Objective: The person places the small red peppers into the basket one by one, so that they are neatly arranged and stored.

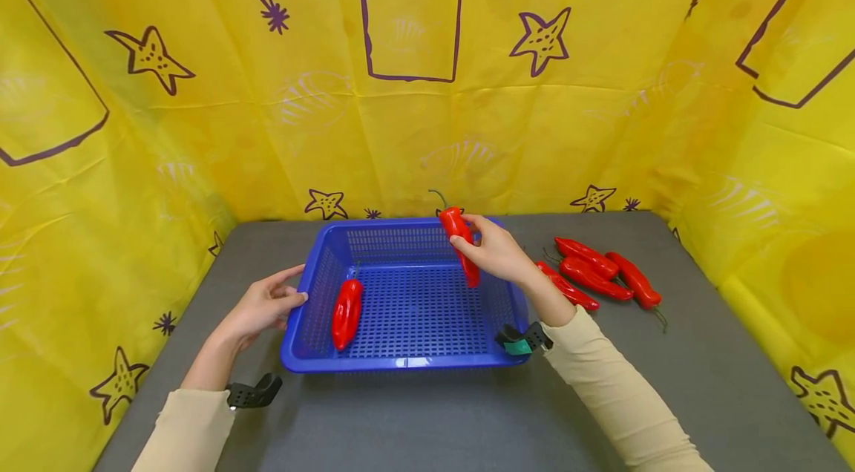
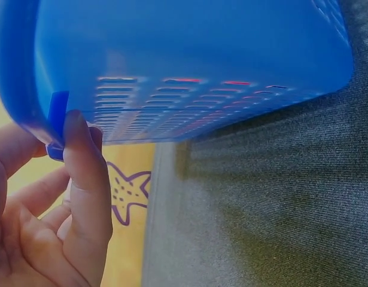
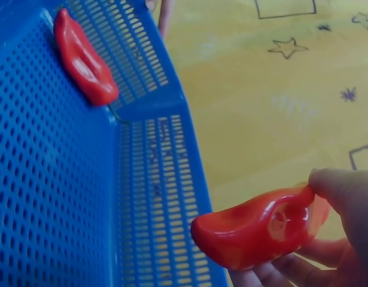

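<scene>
Beige sleeves at the bottom of the head view lead to a left hand pinching the rim of a blue basket and, near centre, a right hand gripping a glossy red pepper, likely light, stiff and slippery, best held mid-body, where that hand hides part of it.

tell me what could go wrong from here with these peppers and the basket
The held pepper looks glossy, so it might slip from the right hand. The left hand pinches the blue basket at one side only, so a tug could shift or tilt it. The loose peppers lie close to the right forearm, which might nudge them.
</scene>
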The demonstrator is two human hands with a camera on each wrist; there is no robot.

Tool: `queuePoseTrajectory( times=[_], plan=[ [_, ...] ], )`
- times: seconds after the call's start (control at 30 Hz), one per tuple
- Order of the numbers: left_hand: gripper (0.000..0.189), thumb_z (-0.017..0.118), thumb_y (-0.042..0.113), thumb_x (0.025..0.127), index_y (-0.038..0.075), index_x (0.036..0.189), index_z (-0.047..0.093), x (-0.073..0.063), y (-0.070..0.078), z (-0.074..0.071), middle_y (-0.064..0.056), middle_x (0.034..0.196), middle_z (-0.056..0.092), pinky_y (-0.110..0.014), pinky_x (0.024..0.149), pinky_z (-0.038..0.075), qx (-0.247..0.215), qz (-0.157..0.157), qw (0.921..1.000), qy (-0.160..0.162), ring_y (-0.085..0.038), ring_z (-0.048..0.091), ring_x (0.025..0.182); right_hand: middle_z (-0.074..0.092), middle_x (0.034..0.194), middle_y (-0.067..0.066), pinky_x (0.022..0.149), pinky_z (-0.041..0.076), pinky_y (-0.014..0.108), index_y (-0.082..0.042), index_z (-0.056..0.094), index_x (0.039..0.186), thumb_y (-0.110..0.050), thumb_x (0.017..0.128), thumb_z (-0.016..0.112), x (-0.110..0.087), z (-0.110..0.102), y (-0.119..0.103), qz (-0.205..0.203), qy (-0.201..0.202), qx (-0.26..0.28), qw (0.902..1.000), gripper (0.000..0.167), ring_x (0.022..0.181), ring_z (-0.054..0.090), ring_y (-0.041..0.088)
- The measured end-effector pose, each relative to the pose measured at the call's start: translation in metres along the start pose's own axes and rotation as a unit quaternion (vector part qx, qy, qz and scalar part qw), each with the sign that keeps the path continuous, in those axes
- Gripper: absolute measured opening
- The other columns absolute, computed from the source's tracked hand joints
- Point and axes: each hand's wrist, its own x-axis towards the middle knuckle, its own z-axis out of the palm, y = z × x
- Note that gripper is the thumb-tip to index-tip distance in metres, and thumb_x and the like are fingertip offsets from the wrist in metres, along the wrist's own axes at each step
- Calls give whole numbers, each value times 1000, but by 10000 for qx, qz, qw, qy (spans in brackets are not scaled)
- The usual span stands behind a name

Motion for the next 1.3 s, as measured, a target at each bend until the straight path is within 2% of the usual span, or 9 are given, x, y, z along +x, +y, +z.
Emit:
queuePoseTrajectory(
  times=[0.2, 0.43, 0.7, 0.93, 1.1, 1.3],
  plan=[
    [68, 60, 19, 90, 11, 146, 23, 0, 0, 0, -15, 96, 62, -38, 64, 57, -80, -47, 10000, -11, -22, 64, 75, 59, 113, 16, 64, 54, 29, 1, 37, 137, -34, 89, 58, 6, 10, -8, -34, -227, 304, 9993, 63, 84, 63, 22],
    [68, 59, 19, 90, 11, 146, 23, 1, 1, 0, -14, 93, 62, -39, 65, 57, -120, -84, 9999, -32, -22, 63, 74, 58, 116, 16, 74, 54, 32, -1, 36, 138, -37, 88, 59, 16, 22, -15, 221, -472, 767, 9957, 65, 91, 63, 24],
    [67, 60, 20, 90, 11, 146, 24, 2, 2, 0, -12, 89, 62, -38, 64, 57, -77, -143, 9999, 0, -21, 64, 74, 53, 123, 18, 75, 55, 38, -3, 32, 139, -33, 89, 59, 25, 40, -22, 744, -935, 1571, 9803, 64, 96, 62, 27],
    [67, 60, 19, 90, 11, 146, 24, 1, 1, 1, -12, 90, 62, -39, 64, 57, -52, -151, 9999, -4, -21, 64, 74, 56, 114, 16, 75, 56, 40, -1, 36, 134, -31, 88, 60, 32, 56, -27, 1026, -1199, 1722, 9723, 60, 97, 60, 26],
    [67, 60, 20, 90, 11, 146, 25, 1, 1, 0, -12, 89, 62, -38, 64, 57, 0, -136, 9999, -5, -21, 64, 74, 56, 116, 18, 78, 54, 47, 0, 37, 131, -29, 88, 61, 35, 67, -29, 1220, -1421, 1969, 9624, 58, 101, 60, 28],
    [67, 59, 19, 90, 10, 146, 24, 0, 2, -1, -12, 90, 63, -39, 65, 57, -61, -148, 9999, -52, -21, 64, 75, 55, 114, 19, 76, 54, 47, -1, 34, 133, -29, 88, 61, 39, 77, -30, 1335, -1602, 2129, 9546, 60, 101, 60, 30]
  ],
)
